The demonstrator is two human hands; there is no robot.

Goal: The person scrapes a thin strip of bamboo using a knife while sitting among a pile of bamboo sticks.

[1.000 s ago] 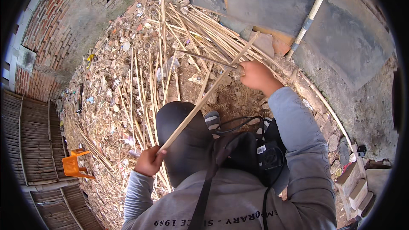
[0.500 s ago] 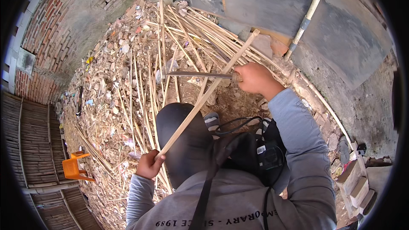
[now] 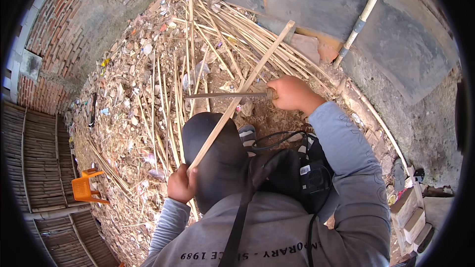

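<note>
My left hand (image 3: 181, 184) is closed on the lower end of a long, pale bamboo strip (image 3: 264, 61). The strip slants up and away to the right, passing over my dark-clad knee (image 3: 210, 136). In my right hand (image 3: 292, 94) is the handle of a long knife (image 3: 210, 96), its narrow dark blade pointing left. Blade and strip cross about midway along the strip; whether the edge bites into it I cannot tell.
Many bamboo strips (image 3: 247, 29) lie on the littered ground ahead, others (image 3: 161, 99) to the left. An orange plastic chair (image 3: 86, 188) stands far left. A pale pipe (image 3: 363, 15) leans by the wall (image 3: 405, 44). A black device (image 3: 314, 178) with a cable rests by my lap.
My left hand has shifted a little right and farther away, carrying the strip with it. The knife has come slightly nearer and left, so it crosses the strip lower down.
</note>
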